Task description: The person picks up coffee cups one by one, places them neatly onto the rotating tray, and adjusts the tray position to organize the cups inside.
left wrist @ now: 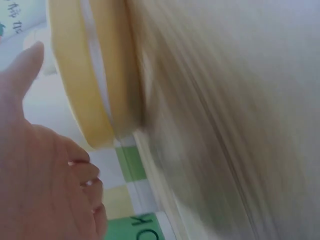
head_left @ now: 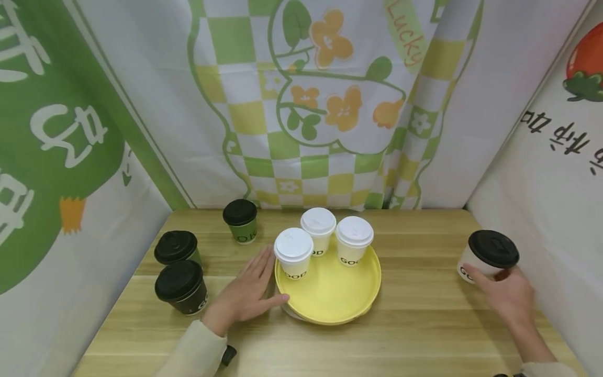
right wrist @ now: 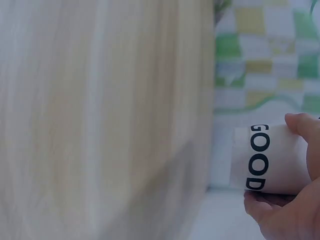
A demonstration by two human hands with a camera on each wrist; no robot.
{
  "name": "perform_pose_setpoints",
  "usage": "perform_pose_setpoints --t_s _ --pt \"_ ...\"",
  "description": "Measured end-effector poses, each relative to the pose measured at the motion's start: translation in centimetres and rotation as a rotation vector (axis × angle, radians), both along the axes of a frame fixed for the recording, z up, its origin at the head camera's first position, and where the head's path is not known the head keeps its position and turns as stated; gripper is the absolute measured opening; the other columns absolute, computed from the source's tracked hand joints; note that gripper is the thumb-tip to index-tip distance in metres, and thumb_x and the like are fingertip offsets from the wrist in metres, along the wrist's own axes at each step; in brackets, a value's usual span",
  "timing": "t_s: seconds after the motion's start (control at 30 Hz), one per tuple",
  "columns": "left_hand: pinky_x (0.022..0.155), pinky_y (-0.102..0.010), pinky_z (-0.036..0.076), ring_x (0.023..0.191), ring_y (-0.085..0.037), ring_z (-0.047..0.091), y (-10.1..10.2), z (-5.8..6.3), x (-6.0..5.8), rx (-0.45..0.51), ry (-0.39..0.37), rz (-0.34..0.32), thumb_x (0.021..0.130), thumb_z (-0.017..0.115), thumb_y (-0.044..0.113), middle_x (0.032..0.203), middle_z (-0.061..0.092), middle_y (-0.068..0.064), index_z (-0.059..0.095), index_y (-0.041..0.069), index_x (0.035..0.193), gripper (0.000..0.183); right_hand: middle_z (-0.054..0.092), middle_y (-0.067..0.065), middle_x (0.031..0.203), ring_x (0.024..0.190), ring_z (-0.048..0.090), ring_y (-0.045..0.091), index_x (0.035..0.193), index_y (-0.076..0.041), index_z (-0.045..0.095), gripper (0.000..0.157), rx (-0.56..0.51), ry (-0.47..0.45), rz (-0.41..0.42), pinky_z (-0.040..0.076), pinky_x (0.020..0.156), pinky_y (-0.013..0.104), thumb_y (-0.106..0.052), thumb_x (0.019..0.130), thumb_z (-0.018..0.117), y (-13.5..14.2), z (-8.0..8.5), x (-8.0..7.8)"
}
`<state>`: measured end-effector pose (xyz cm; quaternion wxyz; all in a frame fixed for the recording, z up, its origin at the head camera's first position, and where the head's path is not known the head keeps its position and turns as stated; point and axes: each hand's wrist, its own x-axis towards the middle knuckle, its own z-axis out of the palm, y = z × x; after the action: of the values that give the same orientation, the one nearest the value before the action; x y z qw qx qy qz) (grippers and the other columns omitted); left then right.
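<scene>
At the right, my right hand [head_left: 511, 296] grips a white paper cup [right wrist: 245, 162] with a black lid [head_left: 493, 248] and "GOOD" lettering. In the right wrist view a gap shows between the cup's base and the table. My left hand [head_left: 247, 290] lies along the left side of a round yellow tray [head_left: 336, 301], fingers straight and thumb spread by the rim; whether it touches is hard to tell. Three white-lidded white cups stand on the tray: a left one [head_left: 294, 254], a back one [head_left: 319, 230] and a right one [head_left: 354, 241].
Left of the tray stand a green black-lidded cup [head_left: 243, 230], another green cup [head_left: 176, 247] and a dark cup [head_left: 182, 287]. The wooden table [head_left: 414, 335] is bounded by a patterned curtain [head_left: 320, 173] behind and printed cloths at both sides.
</scene>
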<state>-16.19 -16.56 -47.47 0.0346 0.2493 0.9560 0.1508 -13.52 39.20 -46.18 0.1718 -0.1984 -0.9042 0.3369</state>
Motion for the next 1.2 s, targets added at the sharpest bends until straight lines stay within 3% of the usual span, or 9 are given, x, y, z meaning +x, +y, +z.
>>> perform_pose_setpoints --t_s 0.13,0.3,0.37,0.43,0.53,0.57,0.8,0.97,1.2 --pt "0.135 -0.056 0.016 0.165 -0.04 0.01 0.7 0.3 1.0 0.007 -0.023 0.028 0.101 0.052 0.069 0.176 0.004 -0.023 0.008 -0.005 0.167 0.108 0.074 0.019 0.119 0.083 0.048 -0.021 0.138 -0.006 0.058 0.069 -0.01 0.013 0.169 0.044 0.066 0.007 -0.049 0.089 0.083 -2.8 1.6 0.6" --pt "0.135 -0.056 0.015 0.165 -0.041 0.01 1.3 0.4 1.6 0.019 -0.048 0.069 0.1 0.055 0.068 0.176 0.005 -0.026 0.009 -0.006 0.166 0.11 0.071 0.022 0.133 0.097 0.048 -0.023 0.137 -0.005 0.059 0.07 -0.068 -0.04 0.295 0.045 0.078 0.001 -0.051 0.09 0.082 -7.2 3.1 1.0" --pt "0.135 -0.055 0.015 0.165 -0.041 0.01 1.4 0.2 1.7 0.018 -0.05 0.079 0.1 0.055 0.069 0.175 0.007 -0.027 0.009 -0.006 0.166 0.11 0.069 0.023 0.136 0.107 0.062 -0.01 0.139 -0.004 0.058 0.072 -0.105 -0.051 0.345 0.052 0.091 0.007 -0.051 0.09 0.083 -9.2 3.4 1.2" --pt "0.135 -0.055 0.015 0.165 -0.041 0.01 1.4 0.2 1.8 0.018 -0.052 0.083 0.099 0.055 0.069 0.175 0.007 -0.027 0.01 -0.007 0.166 0.11 0.068 0.024 0.137 0.119 0.07 0.012 0.139 -0.002 0.057 0.072 -0.138 -0.041 0.396 0.057 0.104 0.023 -0.048 0.09 0.083 -11.2 3.6 1.4" --pt "0.135 -0.055 0.014 0.165 -0.041 0.01 1.5 0.3 1.8 0.014 -0.061 0.081 0.099 0.054 0.071 0.175 0.006 -0.026 0.01 -0.006 0.166 0.111 0.066 0.024 0.139 0.132 0.065 0.039 0.142 -0.002 0.055 0.073 -0.188 -0.026 0.469 0.053 0.112 0.049 -0.043 0.09 0.085 -14.0 3.7 1.9" --pt "0.135 -0.055 0.014 0.165 -0.041 0.01 1.5 0.3 1.8 0.01 -0.062 0.078 0.099 0.053 0.072 0.175 0.006 -0.026 0.01 -0.006 0.166 0.111 0.067 0.024 0.139 0.131 0.065 0.04 0.142 -0.002 0.055 0.072 -0.208 -0.01 0.491 0.052 0.112 0.052 -0.04 0.089 0.086 -14.8 3.8 2.0" --pt "0.135 -0.055 0.014 0.166 -0.04 0.009 1.4 0.2 1.4 -0.005 -0.063 0.076 0.098 0.053 0.073 0.176 0.006 -0.025 0.011 -0.005 0.167 0.113 0.073 0.014 0.129 0.121 0.072 0.031 0.136 -0.006 0.063 0.065 -0.352 0.067 0.69 0.058 0.107 0.04 -0.019 0.08 0.094 -20.6 3.1 1.5" --pt "0.135 -0.056 0.016 0.166 -0.04 0.011 1.2 0.0 1.1 0.007 -0.053 0.063 0.098 0.055 0.072 0.176 0.008 -0.026 0.011 -0.005 0.167 0.113 0.075 0.007 0.129 0.122 0.071 0.026 0.137 -0.013 0.064 0.066 -0.411 0.051 0.808 0.056 0.112 0.041 -0.016 0.079 0.094 -24.0 2.3 0.5" --pt "0.135 -0.055 0.017 0.166 -0.039 0.01 1.1 -0.1 0.8 0.003 -0.056 0.037 0.099 0.053 0.072 0.176 0.007 -0.026 0.01 -0.006 0.166 0.112 0.072 0.005 0.136 0.128 0.069 0.026 0.142 -0.015 0.06 0.07 -0.412 0.061 0.966 0.057 0.109 0.036 -0.016 0.081 0.093 -27.6 0.3 -1.0"
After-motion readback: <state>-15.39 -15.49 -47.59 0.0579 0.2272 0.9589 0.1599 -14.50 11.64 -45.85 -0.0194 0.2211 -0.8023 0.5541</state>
